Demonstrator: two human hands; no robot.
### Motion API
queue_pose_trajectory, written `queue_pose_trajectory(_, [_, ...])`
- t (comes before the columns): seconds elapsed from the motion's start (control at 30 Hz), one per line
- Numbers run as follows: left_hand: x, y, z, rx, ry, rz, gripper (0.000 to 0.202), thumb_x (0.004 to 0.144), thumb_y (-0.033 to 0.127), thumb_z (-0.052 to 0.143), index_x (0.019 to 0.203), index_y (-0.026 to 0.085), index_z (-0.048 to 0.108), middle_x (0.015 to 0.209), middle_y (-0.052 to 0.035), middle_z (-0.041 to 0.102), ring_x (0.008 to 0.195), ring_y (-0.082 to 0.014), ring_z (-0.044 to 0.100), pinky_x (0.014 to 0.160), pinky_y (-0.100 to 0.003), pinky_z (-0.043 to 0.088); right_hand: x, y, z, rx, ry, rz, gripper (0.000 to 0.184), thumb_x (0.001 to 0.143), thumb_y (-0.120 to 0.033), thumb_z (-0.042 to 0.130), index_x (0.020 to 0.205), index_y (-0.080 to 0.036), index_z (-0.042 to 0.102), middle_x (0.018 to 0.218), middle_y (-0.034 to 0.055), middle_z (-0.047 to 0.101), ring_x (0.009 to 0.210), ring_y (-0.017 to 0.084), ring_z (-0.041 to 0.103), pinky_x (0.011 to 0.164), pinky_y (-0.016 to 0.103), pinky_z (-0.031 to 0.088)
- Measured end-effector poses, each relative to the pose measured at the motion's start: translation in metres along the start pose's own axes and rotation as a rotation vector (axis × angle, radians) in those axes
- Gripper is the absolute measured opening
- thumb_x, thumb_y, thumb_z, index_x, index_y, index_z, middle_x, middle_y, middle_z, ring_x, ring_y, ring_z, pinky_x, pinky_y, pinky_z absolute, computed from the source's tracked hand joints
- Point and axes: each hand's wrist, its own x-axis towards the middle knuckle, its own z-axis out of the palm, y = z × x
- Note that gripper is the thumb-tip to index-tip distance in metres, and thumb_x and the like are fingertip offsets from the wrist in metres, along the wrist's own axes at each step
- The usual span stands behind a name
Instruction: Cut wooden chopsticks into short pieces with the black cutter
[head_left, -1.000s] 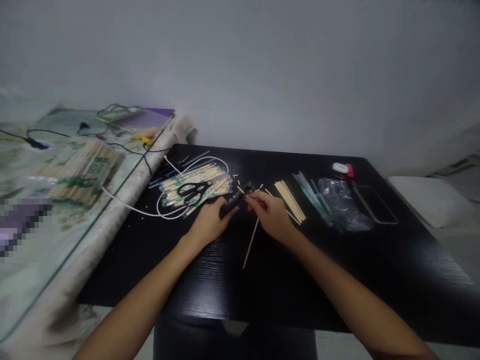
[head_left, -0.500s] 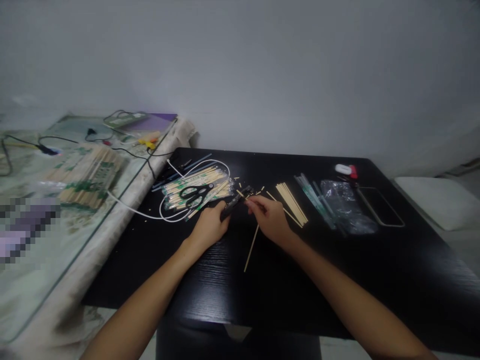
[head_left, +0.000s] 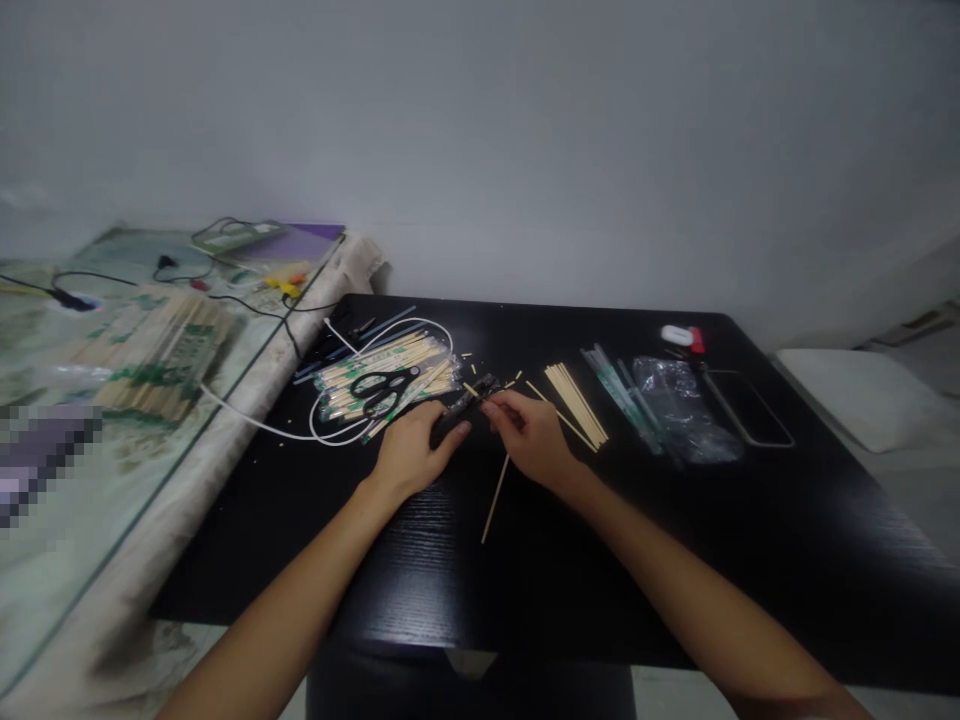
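My left hand (head_left: 412,447) is closed round a black pliers-like tool (head_left: 448,424), its head pointing away to the right. The fingertips of my right hand (head_left: 529,428) pinch a short piece of wooden stick (head_left: 471,389) at the tool's head; part of it is hidden. A longer thin wooden stick (head_left: 495,500) runs down from under my right hand; I cannot tell whether the hand holds it. Small cut bits (head_left: 512,382) lie just beyond the tool. Right of my hand is a bundle of bare chopsticks (head_left: 576,405).
Black-handled scissors (head_left: 384,388) rest on wrapped chopsticks (head_left: 337,400), with a white cable (head_left: 281,432) looped around them. To the right lie empty wrappers (head_left: 622,395), a clear plastic bag (head_left: 679,410) and a phone (head_left: 748,408). Another chopstick pack (head_left: 161,355) sits on the left table.
The view has shifted slightly, moving everything a little left. My left thumb now lies extended along the tool. Both hands stay close together at the tool's head.
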Motion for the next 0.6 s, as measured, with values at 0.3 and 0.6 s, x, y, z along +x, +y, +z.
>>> queue_pose_trajectory(0.3, [-0.005,0.001,-0.002,-0.039,0.041,0.023,0.044,0.104,0.052,0.036,0.101,0.019,0.066,0.095,-0.0078,0.070,0.093,-0.0240,0.066,0.085,-0.035,0.048,0.004,-0.007,-0.011,0.079,-0.082,0.026,0.030,0.098,-0.037,0.056,0.081,-0.018,0.071,0.064,-0.0003,0.062,0.059,0.013,0.053,0.057,0.025,0.040])
queue_pose_trajectory(0.6, [-0.006,0.001,-0.001,-0.107,0.065,0.056,0.040,0.103,0.049,0.041,0.107,0.018,0.067,0.100,-0.0093,0.072,0.095,-0.0240,0.066,0.088,-0.036,0.049,0.007,-0.011,-0.018,0.463,-0.268,0.298,0.036,0.088,-0.053,0.068,0.081,-0.018,0.069,0.058,-0.0049,0.047,0.048,0.009,0.037,0.042,0.022,0.025])
